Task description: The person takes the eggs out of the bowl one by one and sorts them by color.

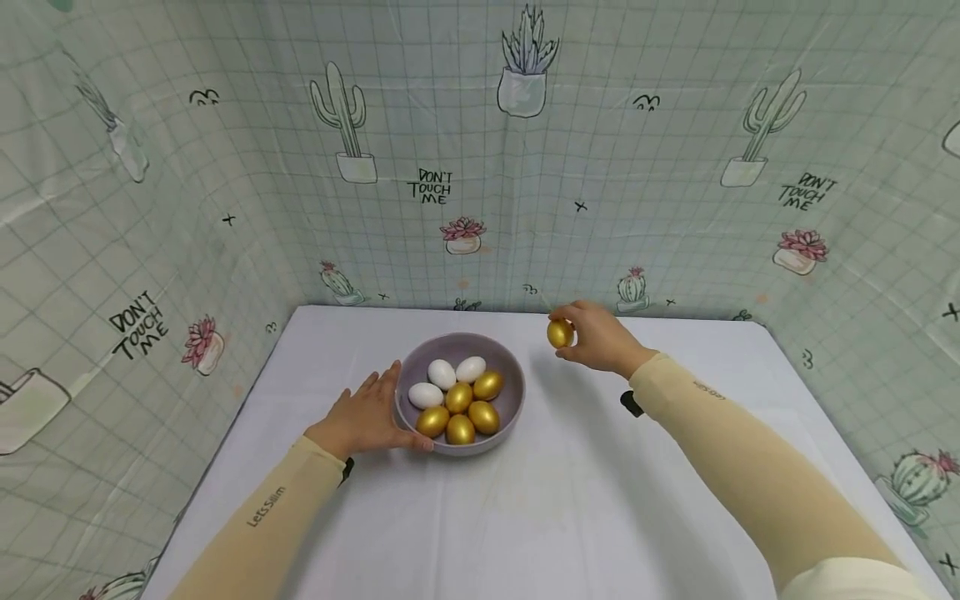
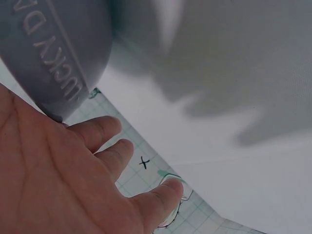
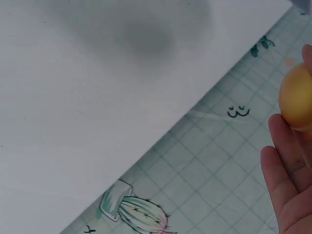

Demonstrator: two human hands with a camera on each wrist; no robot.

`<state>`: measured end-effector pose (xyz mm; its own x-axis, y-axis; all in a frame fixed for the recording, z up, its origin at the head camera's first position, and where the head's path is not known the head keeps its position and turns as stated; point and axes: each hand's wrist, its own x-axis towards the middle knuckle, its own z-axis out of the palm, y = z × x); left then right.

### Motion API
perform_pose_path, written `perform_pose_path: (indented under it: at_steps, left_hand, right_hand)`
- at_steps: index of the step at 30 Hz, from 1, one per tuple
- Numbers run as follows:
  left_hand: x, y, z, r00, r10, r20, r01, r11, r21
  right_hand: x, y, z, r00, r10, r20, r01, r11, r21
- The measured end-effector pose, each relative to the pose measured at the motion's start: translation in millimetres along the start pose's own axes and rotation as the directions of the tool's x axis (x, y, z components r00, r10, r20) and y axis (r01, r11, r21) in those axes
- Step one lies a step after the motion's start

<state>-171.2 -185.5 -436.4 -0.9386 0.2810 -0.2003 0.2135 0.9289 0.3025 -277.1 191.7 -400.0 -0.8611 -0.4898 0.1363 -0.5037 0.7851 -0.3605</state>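
A round mauve bowl (image 1: pixel 514 408) stands on the white table, with three white eggs (image 1: pixel 442 374) towards its back left and several golden eggs (image 1: pixel 459 397) in its middle, front and right. Against the bowl's left side rests my left hand (image 1: pixel 369 414), fingers spread and thumb along the front rim. The left wrist view shows the bowl's outer wall (image 2: pixel 48 53) with raised lettering beside my palm. To the right of the bowl, my right hand (image 1: pixel 597 337) pinches a golden egg (image 1: pixel 558 333) above the table. In the right wrist view that egg (image 3: pixel 296 97) is cut off by the frame edge.
The white table (image 1: pixel 525 517) ends at the back against a hanging cloth (image 1: pixel 480 150) printed with a grid and cacti. The same cloth encloses the left and right sides. Shadows of the arms fall on the tabletop.
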Motion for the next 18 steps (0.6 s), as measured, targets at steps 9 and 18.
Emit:
perform_pose_path:
  at_steps: [9,18]
  left_hand:
    - [1.1,-2.6,1.7,1.0,-0.004,-0.009,0.004,1.0,0.004]
    - [2.2,-3.8,4.2,1.0,-0.005,-0.002,0.005,1.0,-0.008]
  right_hand:
    - [10.3,13.0,26.9,0.996,0.068,0.054,-0.07,0.997,0.038]
    - [21.9,19.4,53.4,0.996,0.069,0.065,-0.07,0.997,0.014]
